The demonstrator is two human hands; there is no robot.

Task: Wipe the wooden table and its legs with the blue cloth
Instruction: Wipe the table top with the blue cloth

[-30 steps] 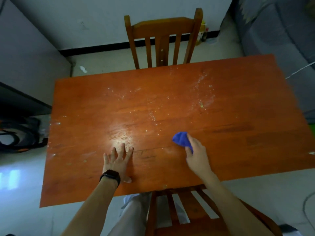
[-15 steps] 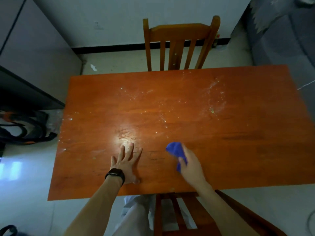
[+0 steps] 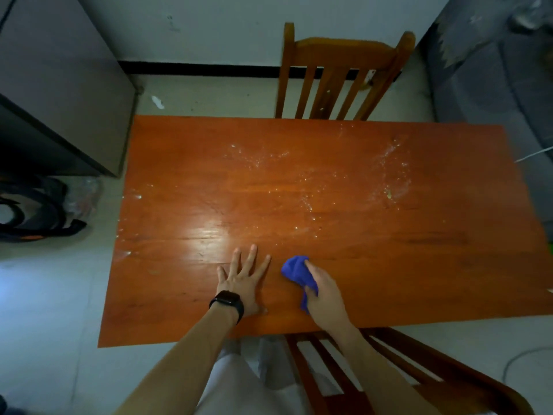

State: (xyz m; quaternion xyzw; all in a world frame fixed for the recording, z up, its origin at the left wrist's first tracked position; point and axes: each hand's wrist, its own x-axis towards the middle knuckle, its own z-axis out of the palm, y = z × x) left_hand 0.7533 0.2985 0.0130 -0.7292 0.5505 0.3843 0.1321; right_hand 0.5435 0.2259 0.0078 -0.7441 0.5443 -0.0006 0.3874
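2 hands are on the wooden worktop (image 3: 389, 265), whose long axis runs left to right across the view; its near right corner is cut off by the frame edge and its legs are hidden beneath the top. The right hand (image 3: 324, 298) grasps the blue cloth (image 3: 294, 272), fingers curled over it, holding it on the wood near the front edge. The cloth is bunched into a wad whose long axis slants from near right to far left. Its rounded end pokes out past the fingertips, a narrow tail shows beside the palm, and the rest is hidden under the hand. The left hand (image 3: 244, 280), a black watch (image 3: 227, 304) on its wrist, lies flat and released just beside the cloth, fingers spread and pointing away. White specks (image 3: 395, 181) scatter over the far right part. 1 wooden chair (image 3: 344, 73) stands at the far side.
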